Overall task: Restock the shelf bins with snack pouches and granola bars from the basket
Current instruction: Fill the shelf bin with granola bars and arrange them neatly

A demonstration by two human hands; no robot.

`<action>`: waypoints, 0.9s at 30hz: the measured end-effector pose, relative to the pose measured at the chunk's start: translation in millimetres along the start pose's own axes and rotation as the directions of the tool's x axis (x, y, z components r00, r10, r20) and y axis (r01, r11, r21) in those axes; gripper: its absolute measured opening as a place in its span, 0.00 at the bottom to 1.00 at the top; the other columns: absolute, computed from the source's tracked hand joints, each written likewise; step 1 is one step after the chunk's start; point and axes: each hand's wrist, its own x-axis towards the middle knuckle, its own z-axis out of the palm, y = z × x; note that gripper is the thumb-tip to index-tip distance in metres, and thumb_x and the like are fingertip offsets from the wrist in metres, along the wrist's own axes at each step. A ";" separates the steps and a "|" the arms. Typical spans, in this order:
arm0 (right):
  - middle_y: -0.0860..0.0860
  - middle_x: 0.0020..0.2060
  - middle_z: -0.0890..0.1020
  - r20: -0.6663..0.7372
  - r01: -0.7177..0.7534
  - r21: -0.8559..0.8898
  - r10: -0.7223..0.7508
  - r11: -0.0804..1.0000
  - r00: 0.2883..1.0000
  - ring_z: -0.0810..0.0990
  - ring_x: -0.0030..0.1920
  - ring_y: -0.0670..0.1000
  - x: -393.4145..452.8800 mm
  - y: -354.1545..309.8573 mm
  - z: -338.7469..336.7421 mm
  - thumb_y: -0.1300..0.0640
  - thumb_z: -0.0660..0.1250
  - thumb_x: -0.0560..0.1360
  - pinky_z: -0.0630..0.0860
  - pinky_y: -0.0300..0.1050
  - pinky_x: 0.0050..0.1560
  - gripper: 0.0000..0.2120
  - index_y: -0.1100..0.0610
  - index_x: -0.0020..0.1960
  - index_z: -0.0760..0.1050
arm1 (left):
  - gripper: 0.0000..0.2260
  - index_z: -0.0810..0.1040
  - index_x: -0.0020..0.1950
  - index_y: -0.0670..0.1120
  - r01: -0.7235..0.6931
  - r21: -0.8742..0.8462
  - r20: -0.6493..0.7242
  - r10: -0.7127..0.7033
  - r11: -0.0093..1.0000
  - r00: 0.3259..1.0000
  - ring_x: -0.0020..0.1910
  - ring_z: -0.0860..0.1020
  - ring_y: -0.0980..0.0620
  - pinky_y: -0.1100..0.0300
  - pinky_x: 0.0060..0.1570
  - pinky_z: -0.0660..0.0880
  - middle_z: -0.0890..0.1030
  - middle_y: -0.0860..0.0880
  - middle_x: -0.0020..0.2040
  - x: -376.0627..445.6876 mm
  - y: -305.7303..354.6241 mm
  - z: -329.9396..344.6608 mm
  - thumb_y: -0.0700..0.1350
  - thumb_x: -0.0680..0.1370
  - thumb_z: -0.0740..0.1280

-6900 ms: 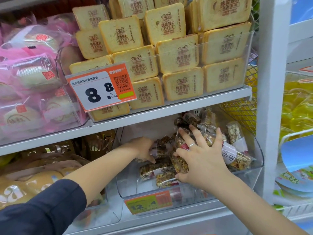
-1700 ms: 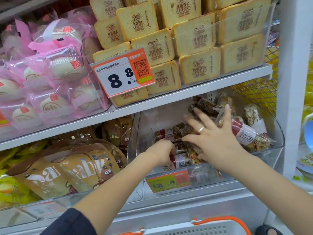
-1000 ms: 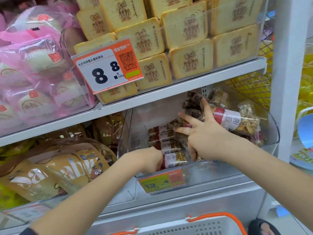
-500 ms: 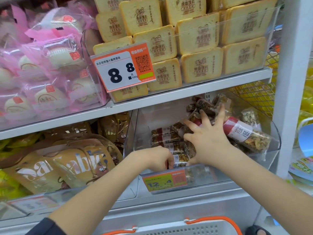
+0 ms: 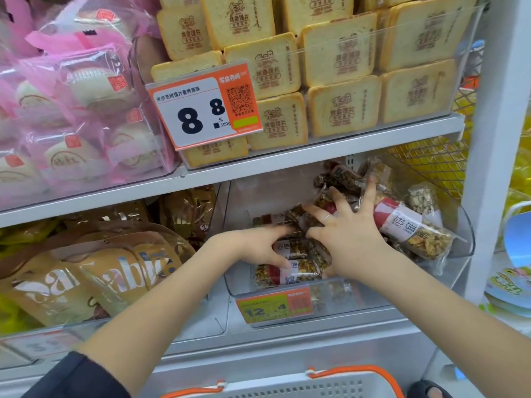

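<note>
Head view: lower shelf bin (image 5: pixel 431 288), clear, right of centre.
Granola bars (image 5: pixel 290 272): stacked at bin front, more heaped behind.
Left hand (image 5: pixel 258 247): fingers now spread over front stack, half a second ago curled at bin lip.
Right hand (image 5: pixel 349 237): splayed, pressing heap back; clamped on nothing.
Basket (image 5: pixel 287 387): below shelf, contents unseen.
Meaning: tidying underway, bin partly filled.

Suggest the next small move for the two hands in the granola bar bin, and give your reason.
Probably the right hand nudges the heaped granola bars leftward, because they lie tilted and piled at the right, while the left hand steadies the flat stack in the clear bin.
</note>
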 end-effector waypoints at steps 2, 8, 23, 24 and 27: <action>0.47 0.77 0.49 -0.013 0.001 -0.001 -0.001 1.000 1.000 0.41 0.75 0.64 1.5 0.1 1.0 0.41 0.66 0.73 0.32 0.83 0.56 0.25 0.39 0.69 0.66 | 0.41 0.36 0.76 0.52 0.018 0.229 0.286 -0.085 0.973 0.954 0.76 0.49 0.46 0.51 0.74 0.53 0.43 0.48 0.78 10.7 0.9 13.5 0.53 0.77 0.65; 0.47 0.77 0.49 -0.032 0.018 0.025 -0.017 1.000 0.999 0.41 0.75 0.64 0.1 1.3 1.3 0.40 0.66 0.72 0.31 0.83 0.57 0.25 0.40 0.68 0.67 | 0.43 0.29 0.73 0.58 0.077 0.443 0.241 -0.201 0.893 0.949 0.76 0.39 0.43 0.44 0.73 0.51 0.32 0.48 0.76 18.2 -4.0 30.0 0.43 0.79 0.64; 0.50 0.64 0.77 -0.180 0.039 0.119 -0.017 0.992 0.984 0.71 0.65 0.68 1.9 7.3 16.9 0.41 0.82 0.40 0.43 0.81 0.62 0.31 0.47 0.42 0.83 | 0.35 0.30 0.74 0.51 -0.094 0.356 0.381 -0.053 0.930 0.923 0.76 0.39 0.43 0.46 0.73 0.46 0.34 0.46 0.76 19.7 1.0 32.8 0.51 0.82 0.56; 0.51 0.64 0.77 -0.195 0.043 0.138 -0.015 0.989 0.981 0.71 0.65 0.68 1.8 7.9 17.3 0.43 0.82 0.40 0.43 0.81 0.62 0.31 0.47 0.42 0.82 | 0.34 0.29 0.74 0.50 -0.088 0.392 0.412 -0.089 0.916 0.907 0.75 0.36 0.43 0.45 0.73 0.45 0.32 0.46 0.75 22.5 0.5 36.6 0.51 0.83 0.54; 0.51 0.63 0.78 -0.230 0.047 0.176 -0.006 0.983 0.973 0.72 0.64 0.69 3.6 9.4 16.3 0.48 0.82 0.39 0.43 0.80 0.61 0.29 0.47 0.40 0.82 | 0.31 0.39 0.77 0.46 -0.081 0.282 0.444 -0.056 0.956 0.894 0.76 0.45 0.43 0.48 0.74 0.48 0.41 0.44 0.78 23.0 0.1 17.7 0.58 0.82 0.49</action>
